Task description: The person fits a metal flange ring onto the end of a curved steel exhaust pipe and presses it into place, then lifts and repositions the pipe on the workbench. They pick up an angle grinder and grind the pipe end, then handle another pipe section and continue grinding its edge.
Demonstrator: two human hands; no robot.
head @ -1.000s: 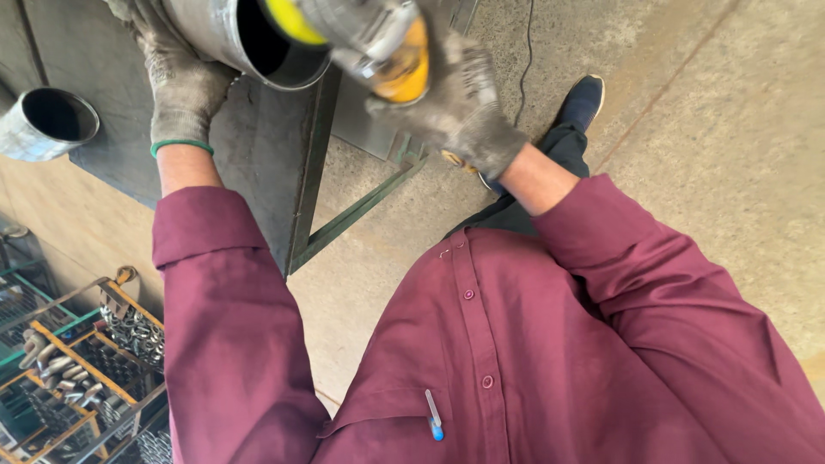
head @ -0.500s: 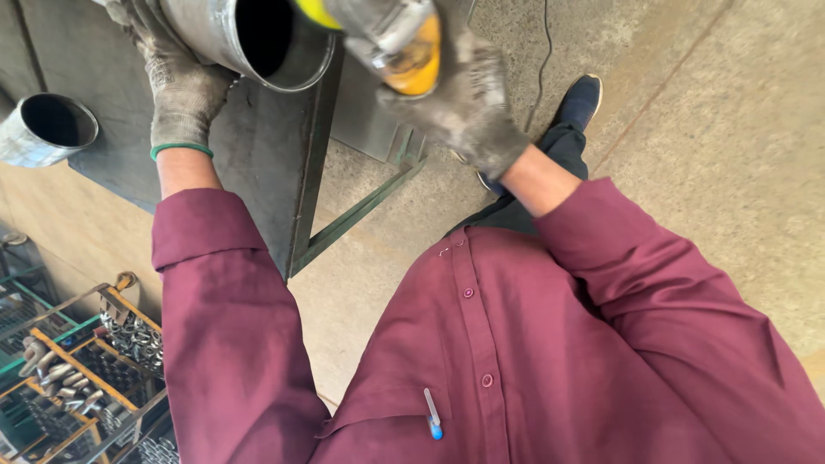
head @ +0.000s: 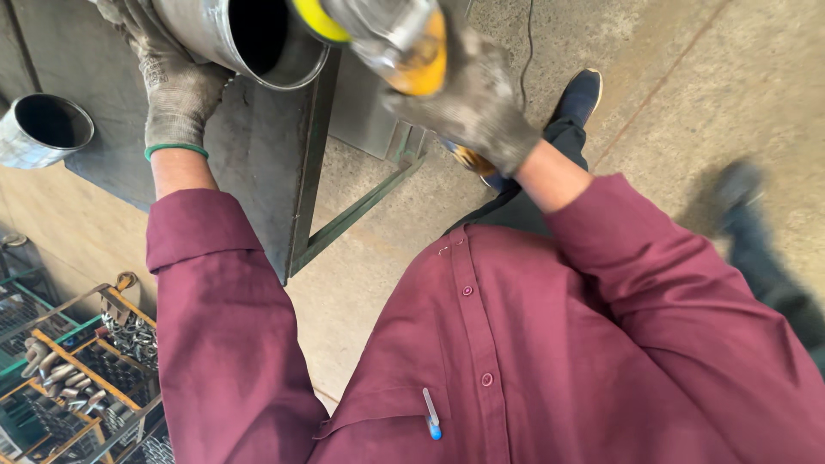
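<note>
My left hand [head: 170, 82], in a grey work glove, grips the outside of a wide steel pipe [head: 249, 39] that lies on a dark steel workbench [head: 258, 163]. The pipe's open dark mouth faces me. My right hand [head: 477, 103], also gloved, is closed around a yellow and silver angle grinder [head: 391, 34], held just right of the pipe's rim. The grinder's yellow guard is next to the rim; whether it touches is hidden. My maroon sleeves fill the lower part of the view.
A second shorter steel pipe [head: 43, 129] lies at the bench's left end. Wire crates of small metal parts [head: 77, 369] stand on the floor at lower left. The bench has a green frame brace [head: 361, 206]. My dark shoe [head: 577, 96] rests on concrete floor, with a cable [head: 526, 43] nearby.
The view has shifted slightly; my right hand and the grinder have drifted a little right of the pipe rim. A blurred dark shape has come into view at the right edge.
</note>
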